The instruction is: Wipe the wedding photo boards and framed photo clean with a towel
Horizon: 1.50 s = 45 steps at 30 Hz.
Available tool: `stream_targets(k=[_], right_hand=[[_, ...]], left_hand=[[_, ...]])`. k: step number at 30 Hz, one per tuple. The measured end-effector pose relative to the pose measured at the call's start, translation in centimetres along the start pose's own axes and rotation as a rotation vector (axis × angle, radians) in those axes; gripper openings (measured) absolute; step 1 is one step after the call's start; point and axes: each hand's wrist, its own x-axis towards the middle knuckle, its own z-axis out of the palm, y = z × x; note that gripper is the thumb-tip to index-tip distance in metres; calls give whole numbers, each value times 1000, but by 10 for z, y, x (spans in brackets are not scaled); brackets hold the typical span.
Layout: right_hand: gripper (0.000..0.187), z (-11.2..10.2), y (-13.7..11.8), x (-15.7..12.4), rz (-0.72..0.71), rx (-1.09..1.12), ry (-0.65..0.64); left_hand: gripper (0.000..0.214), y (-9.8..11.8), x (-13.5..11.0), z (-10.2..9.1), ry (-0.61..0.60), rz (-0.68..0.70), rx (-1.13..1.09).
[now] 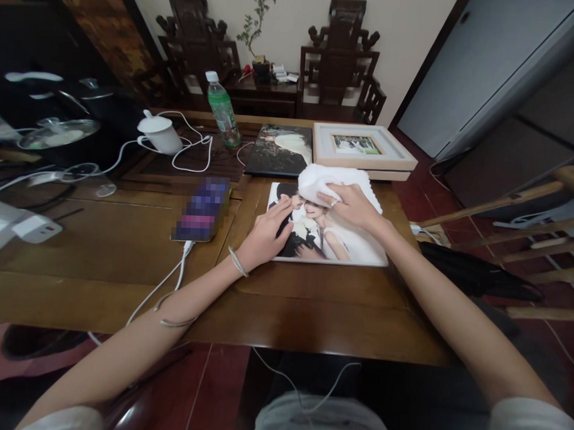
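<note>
A photo panel (309, 234) printed with a couple's portrait lies flat on the wooden table in front of me. My left hand (270, 230) rests flat on its left side, fingers stretched out. On the upper right part of the panel, my right hand (353, 205) grips a white cloth (338, 176), pressing it against the printed surface. The cloth bunches under the fingers and covers the top right of the picture. Behind the panel lie a dark photo panel (280, 152) and a pale framed photo (365, 145).
A phone (202, 209) with a white charging cable lies left of the panel. Further left and back stand a green-labelled bottle (223, 112), a white lidded cup (160, 134) and a dark pot (59, 135). A wooden chair (541, 217) is at the right.
</note>
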Motion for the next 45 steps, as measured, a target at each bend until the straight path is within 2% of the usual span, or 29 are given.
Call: stream_targets(k=[2,5,8,14,17,20,24,28,32,35,37,39,42,45], right_hand=[[28,5,3,9,0,-9,27],[24,11,-4,2,-45,-49,32],[22,14,-20,-27,-94,-99,-21],[31,9,-70,-105,-108,-119,-123],[30,1,-86,-123,-115,-93,-188],[24,-7,-82,-116,-89,-64,-211],[23,-8,-50,-79,-64,-72,-185],[21,-1,-19,-33,-29,-78,-68],[24,15,-16,-6,-12,-133,-29],[28,28,-32,-9,-79,-180,-120],[30,33,-45,-21,-174,-146,-214],[35,31,-58,-36,-290,-73,-298],[38,18,-71,-61,-370,23,-366],[35,-2,-73,-82,-308,58,-379]], left_hand=[[44,0,0,0,1,9,-5],[45,0,0,0,8,11,-16],[45,-1,0,1,8,8,-24],[45,-2,0,2,-3,-19,-11],[45,-1,0,1,-4,-19,-12],[45,-1,0,1,-3,-24,-16],[44,-3,0,1,-12,-20,-5],[43,-3,-1,2,-1,-13,-22],[42,3,0,-2,54,-34,-107],[45,7,2,-7,210,-56,-201],[48,7,2,-10,323,-77,-254],[51,6,2,-11,380,-94,-296],[52,4,2,-11,373,-93,-313],[47,4,1,-10,298,-73,-233]])
